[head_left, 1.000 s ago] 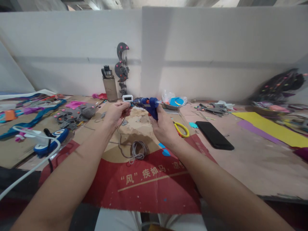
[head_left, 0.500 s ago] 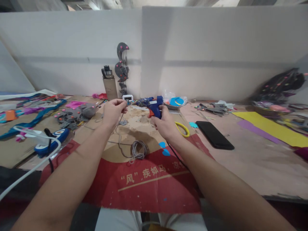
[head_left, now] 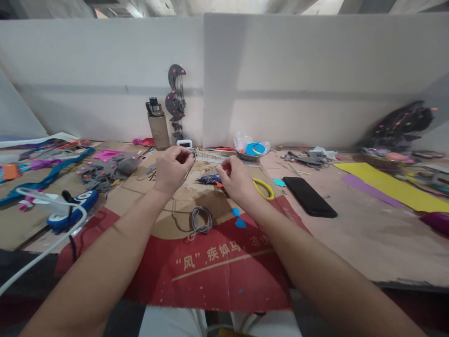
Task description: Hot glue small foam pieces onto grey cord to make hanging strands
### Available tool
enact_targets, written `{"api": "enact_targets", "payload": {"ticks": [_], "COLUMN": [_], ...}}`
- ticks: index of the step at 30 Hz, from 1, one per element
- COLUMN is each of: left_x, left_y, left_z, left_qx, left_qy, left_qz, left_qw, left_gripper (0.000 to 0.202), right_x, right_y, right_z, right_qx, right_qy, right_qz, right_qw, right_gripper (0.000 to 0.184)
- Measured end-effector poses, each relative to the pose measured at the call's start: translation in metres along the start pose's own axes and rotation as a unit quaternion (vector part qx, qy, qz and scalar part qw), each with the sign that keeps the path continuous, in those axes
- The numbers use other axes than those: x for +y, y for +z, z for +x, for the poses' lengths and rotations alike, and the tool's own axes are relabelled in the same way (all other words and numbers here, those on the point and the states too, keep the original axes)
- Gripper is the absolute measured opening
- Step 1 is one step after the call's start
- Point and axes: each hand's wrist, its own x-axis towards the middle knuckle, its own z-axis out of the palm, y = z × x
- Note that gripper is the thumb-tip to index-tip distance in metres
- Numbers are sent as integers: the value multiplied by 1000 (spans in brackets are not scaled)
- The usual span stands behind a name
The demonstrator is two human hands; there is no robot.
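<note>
My left hand is closed in a pinch on a thin grey cord, with a small dark bit showing at the fingertips. The cord runs down to a loose coil on the cardboard sheet. My right hand is empty, its fingers loosely curled and apart. Just to its left lies a blue glue gun with an orange trigger, partly hidden behind the hand. Yellow-handled scissors are to the right of the right hand, their blades out of sight. Two blue paper cutouts lie below it.
A black phone lies to the right, near yellow paper. A bottle stands at the back by the wall. On the left are a blue power strip with a white cable and grey felt pieces. A bowl sits behind.
My right hand has let go of the glue gun, which now lies on the cardboard. My left hand still pinches the cord and has moved slightly right.
</note>
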Motion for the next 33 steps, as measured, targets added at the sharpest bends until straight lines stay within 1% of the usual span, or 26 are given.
{"api": "enact_targets", "payload": {"ticks": [1,2,3,5,7,8,10,13,15,17,19,22,24,28,33], "left_x": [-1,-2,-3,-5,-6,-6,-7,-5,-4,-2,-2,-2,-2,2,10], "left_y": [0,-1,-1,-2,-3,-3,-3,-3,-2,-1,1,4,5,5,4], "left_z": [0,0,0,0,0,1,1,0,-1,-1,-2,-3,-3,-4,-4], "left_qx": [-2,-5,-9,-15,-20,-20,-15,-2,3,8,8,-5,-11,-8,-16], "left_qy": [27,55,81,129,167,181,195,180,159,130,101,62,46,23,-34], "left_qz": [16,34,54,89,110,113,114,106,92,70,46,5,-12,-24,-67], "left_qw": [1000,998,995,988,980,977,974,978,983,989,994,998,999,999,997], "left_gripper": [7,6,6,6,7,7,8,7,7,7,7,12,16,13,9], "right_x": [-7,-14,-21,-33,-42,-45,-48,-45,-40,-35,-31,-28,-28,-30,-33], "right_y": [3,7,11,18,24,26,29,35,39,42,43,41,38,34,32], "right_z": [0,1,3,8,14,17,20,21,20,19,19,20,21,19,16], "right_qx": [5,-2,-15,-49,-68,-69,-65,-54,-45,-34,-18,17,35,39,44], "right_qy": [-7,3,26,93,153,174,195,192,175,148,114,65,40,16,15], "right_qz": [92,185,272,384,445,460,472,474,466,436,389,316,277,247,246], "right_qw": [996,983,962,917,880,868,857,857,866,887,914,946,959,968,968], "right_gripper": [16,19,24,33,35,35,32,23,15,9,7,8,10,12,16]}}
